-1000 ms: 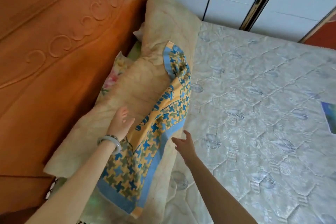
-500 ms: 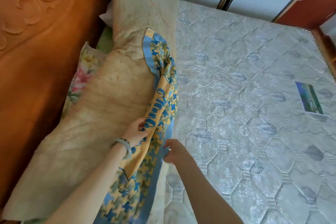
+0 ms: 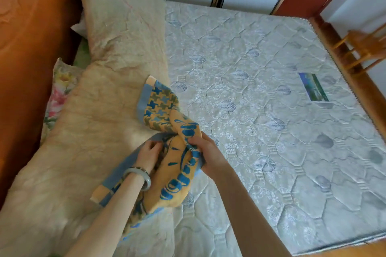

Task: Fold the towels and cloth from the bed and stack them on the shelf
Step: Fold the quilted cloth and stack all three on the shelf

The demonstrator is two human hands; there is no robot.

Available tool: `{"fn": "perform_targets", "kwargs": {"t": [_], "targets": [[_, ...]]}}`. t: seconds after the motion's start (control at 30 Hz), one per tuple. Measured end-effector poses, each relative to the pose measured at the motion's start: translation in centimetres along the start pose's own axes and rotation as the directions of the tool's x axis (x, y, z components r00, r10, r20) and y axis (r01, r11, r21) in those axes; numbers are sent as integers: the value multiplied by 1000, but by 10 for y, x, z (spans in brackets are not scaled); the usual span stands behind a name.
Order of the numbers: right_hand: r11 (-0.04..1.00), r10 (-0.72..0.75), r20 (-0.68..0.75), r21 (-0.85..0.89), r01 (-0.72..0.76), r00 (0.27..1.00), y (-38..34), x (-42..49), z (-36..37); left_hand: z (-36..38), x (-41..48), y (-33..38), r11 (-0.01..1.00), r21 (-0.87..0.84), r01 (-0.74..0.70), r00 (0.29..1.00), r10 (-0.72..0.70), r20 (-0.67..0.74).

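Note:
A yellow towel [image 3: 160, 110] with a blue houndstooth pattern, blue lettering and a pale blue border is bunched up over the edge of a beige pillow [image 3: 87, 142]. My left hand [image 3: 149, 152], with a pale bangle at the wrist, grips the towel's blue border. My right hand [image 3: 205, 152] pinches the yellow lettered part beside it. The towel's far corner rests on the pillow; its lower part hangs over my left forearm.
A second beige pillow [image 3: 123, 19] lies further up against the carved wooden headboard [image 3: 31, 27]. A floral cloth [image 3: 56, 98] peeks out behind the pillows. The quilted white mattress [image 3: 271, 110] carries a small label [image 3: 313, 87]. A wooden chair [image 3: 367, 48] stands past the bed frame at the right.
Both hands have closed on the towel and gathered it off the pillows into a bunch. The view has swung to the right, showing more mattress.

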State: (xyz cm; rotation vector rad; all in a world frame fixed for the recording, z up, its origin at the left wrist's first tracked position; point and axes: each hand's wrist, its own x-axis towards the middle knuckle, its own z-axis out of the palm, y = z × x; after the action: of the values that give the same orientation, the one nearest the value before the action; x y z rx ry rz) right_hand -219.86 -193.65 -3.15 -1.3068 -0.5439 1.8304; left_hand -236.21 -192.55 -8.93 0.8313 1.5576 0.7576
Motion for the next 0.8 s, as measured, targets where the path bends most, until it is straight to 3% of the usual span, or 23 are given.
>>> {"fn": "perform_targets", "kwargs": {"t": [0.17, 0.27, 0.33, 0.47, 0.57, 0.7, 0.8], "targets": [[970, -89, 173, -210, 125, 981, -45, -68, -18, 23, -3, 3, 995, 76, 70, 990, -78, 117], [956, -132, 184, -235, 174, 974, -69, -104, -45, 50, -27, 18, 988, -142, 55, 995, -42, 91], [952, -152, 186, -236, 194, 971, -81, -121, -64, 69, -47, 35, 952, -303, 34, 988, 14, 156], [948, -172, 211, -231, 220, 962, -97, -156, -112, 115, -84, 59, 929, -369, -26, 911, 174, 373], [945, -188, 212, -227, 235, 959, -107, -180, -153, 158, -113, 65, 927, -374, 9, 873, 175, 455], [962, -207, 182, -143, 235, 961, -123, -205, -222, 219, -153, 75, 951, -299, -76, 838, 224, 498], [978, -202, -33, -63, 199, 979, -130, -210, -268, 243, -167, 79, 952, -293, -89, 898, 204, 389]]}}
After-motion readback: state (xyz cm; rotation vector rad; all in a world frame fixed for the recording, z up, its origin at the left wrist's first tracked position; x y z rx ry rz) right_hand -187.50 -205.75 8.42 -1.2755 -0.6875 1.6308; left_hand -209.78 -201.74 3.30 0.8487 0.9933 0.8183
